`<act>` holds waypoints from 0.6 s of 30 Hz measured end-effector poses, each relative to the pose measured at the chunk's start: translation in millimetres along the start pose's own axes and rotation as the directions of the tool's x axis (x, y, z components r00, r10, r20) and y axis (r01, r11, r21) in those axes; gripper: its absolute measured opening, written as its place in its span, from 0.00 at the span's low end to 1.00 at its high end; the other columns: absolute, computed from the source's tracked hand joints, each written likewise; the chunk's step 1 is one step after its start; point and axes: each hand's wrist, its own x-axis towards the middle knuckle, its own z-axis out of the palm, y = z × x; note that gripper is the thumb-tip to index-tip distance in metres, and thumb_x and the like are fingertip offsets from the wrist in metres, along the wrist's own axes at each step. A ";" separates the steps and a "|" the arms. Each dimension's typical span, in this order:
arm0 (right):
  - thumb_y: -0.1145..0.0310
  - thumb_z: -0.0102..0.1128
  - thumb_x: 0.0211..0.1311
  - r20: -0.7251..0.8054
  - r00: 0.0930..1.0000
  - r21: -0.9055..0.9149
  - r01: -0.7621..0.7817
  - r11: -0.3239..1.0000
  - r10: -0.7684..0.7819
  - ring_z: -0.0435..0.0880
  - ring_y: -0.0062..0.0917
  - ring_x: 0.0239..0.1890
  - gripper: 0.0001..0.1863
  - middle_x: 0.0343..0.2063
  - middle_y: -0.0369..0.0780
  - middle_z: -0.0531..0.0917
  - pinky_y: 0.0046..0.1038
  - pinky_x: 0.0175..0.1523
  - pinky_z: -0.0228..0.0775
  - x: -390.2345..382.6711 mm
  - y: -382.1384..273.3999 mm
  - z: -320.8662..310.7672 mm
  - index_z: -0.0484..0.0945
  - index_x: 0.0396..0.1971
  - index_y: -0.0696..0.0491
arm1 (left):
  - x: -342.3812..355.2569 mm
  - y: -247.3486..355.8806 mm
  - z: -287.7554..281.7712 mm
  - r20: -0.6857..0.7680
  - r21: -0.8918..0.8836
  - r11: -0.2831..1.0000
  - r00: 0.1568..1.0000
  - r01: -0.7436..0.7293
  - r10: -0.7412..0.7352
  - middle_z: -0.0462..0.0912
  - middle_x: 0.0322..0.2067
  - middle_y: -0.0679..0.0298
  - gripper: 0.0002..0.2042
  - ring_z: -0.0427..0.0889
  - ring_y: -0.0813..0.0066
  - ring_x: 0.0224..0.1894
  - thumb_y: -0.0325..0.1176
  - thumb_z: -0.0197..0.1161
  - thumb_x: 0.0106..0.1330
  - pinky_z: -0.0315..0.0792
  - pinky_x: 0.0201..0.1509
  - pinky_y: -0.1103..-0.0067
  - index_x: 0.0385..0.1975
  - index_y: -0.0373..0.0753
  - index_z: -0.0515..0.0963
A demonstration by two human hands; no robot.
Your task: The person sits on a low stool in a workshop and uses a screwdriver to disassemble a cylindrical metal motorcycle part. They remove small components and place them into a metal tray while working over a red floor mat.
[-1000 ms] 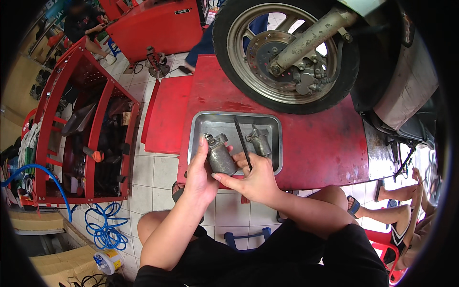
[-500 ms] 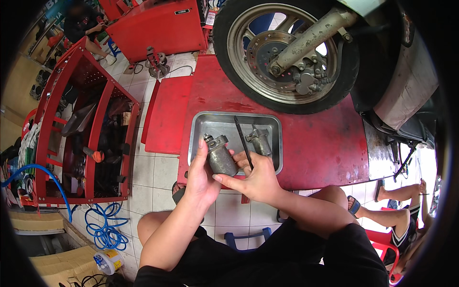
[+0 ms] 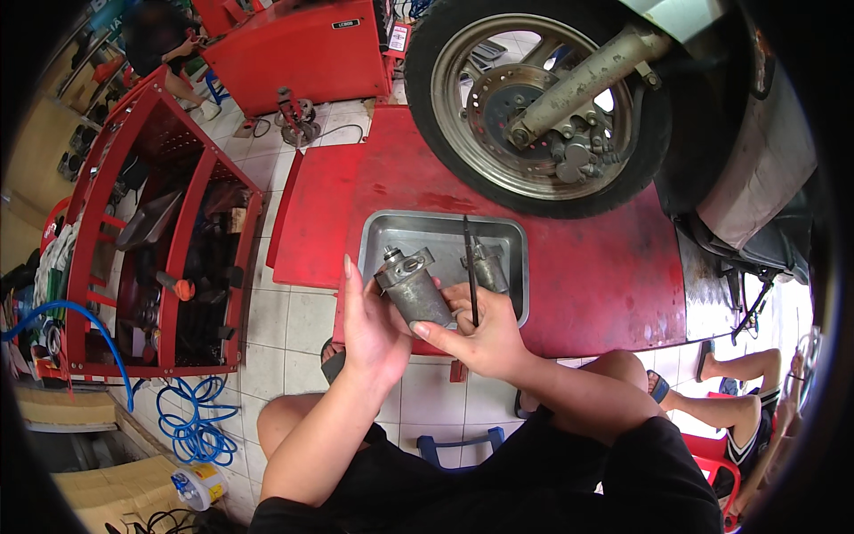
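Note:
A worn grey starter motor (image 3: 415, 295), a metal cylinder with a short shaft and mounting lugs, is tilted above the near side of a steel tray (image 3: 523, 249). My left hand (image 3: 372, 338) supports it from the left; its thumb points up, off the casing, and its other fingers are mostly hidden behind the motor. Closed around a slim black stick (image 3: 468, 249) is my right hand (image 3: 491, 338), the stick standing nearly upright. The right thumb presses the motor's lower end. Inside the tray lies a second, similar motor (image 3: 489, 267), partly covered by the stick.
The tray sits on a red platform (image 3: 596, 276), with a motorcycle's front wheel (image 3: 436, 133) just beyond. A red tool rack (image 3: 165, 258) stands left, above a coiled blue hose (image 3: 191, 427). A blue stool (image 3: 458, 445) is below my arms. Other people sit far left and at right.
The motor has turned in my hands, its shaft end leaning further left. My left thumb has come off its casing. The black stick has swung from a leftward lean to nearly upright.

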 end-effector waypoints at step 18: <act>0.58 0.74 0.60 0.114 0.992 -0.306 0.085 0.948 -0.052 0.64 0.08 0.18 0.26 0.13 0.27 0.70 0.20 0.24 0.58 -7.3 -5.2 10.5 0.82 0.49 0.64 | 10.3 1.0 -4.4 -0.398 -0.123 0.988 0.908 0.091 -0.133 0.83 0.36 0.51 0.32 0.84 0.57 0.37 0.64 0.39 0.77 0.80 0.45 0.60 0.45 0.35 0.74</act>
